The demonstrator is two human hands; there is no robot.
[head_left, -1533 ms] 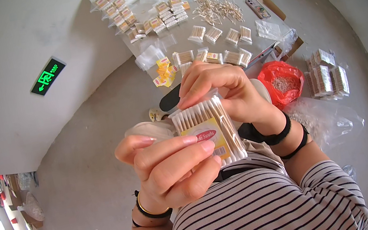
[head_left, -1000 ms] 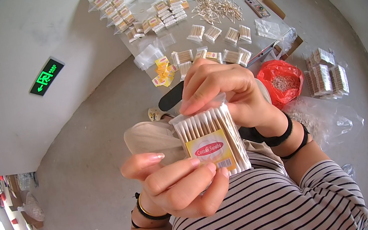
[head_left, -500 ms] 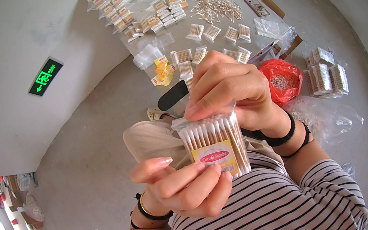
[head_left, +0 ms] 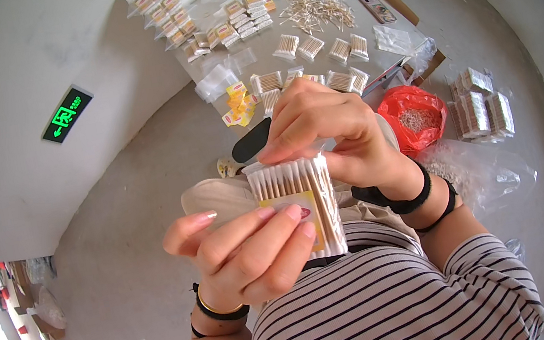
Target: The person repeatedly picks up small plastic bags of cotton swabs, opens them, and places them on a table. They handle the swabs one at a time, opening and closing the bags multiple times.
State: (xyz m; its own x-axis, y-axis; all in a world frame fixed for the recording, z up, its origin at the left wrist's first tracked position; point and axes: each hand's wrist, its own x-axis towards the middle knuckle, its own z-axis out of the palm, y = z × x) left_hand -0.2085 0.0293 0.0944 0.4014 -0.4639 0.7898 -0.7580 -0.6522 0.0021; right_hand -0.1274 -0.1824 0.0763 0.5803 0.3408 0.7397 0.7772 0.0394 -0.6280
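Observation:
In front of my body I hold a clear plastic bag of cotton swabs (head_left: 323,208), upright, with a yellow label card inside its front. My left hand (head_left: 247,254) grips the lower part, its fingers lying across the label and its thumb hidden behind. At the top edge, my right hand (head_left: 327,132) pinches the bag's mouth between thumb and fingers. White swab tips line up just under that edge. Beyond my hands, more small bags of swabs (head_left: 266,83) lie on the grey table (head_left: 253,60), beside yellow label cards (head_left: 240,105).
A heap of loose swabs (head_left: 317,11) and a phone (head_left: 377,8) lie on the table's far side. Stacked labelled packs (head_left: 166,15) stand far left. Right of the table are a red plastic bag (head_left: 388,106) of swabs and bundled packs (head_left: 473,114).
Both hands and the bag have shifted slightly left and up. The left fingers now cover more of the label, and the bag has turned so that its right side shows more.

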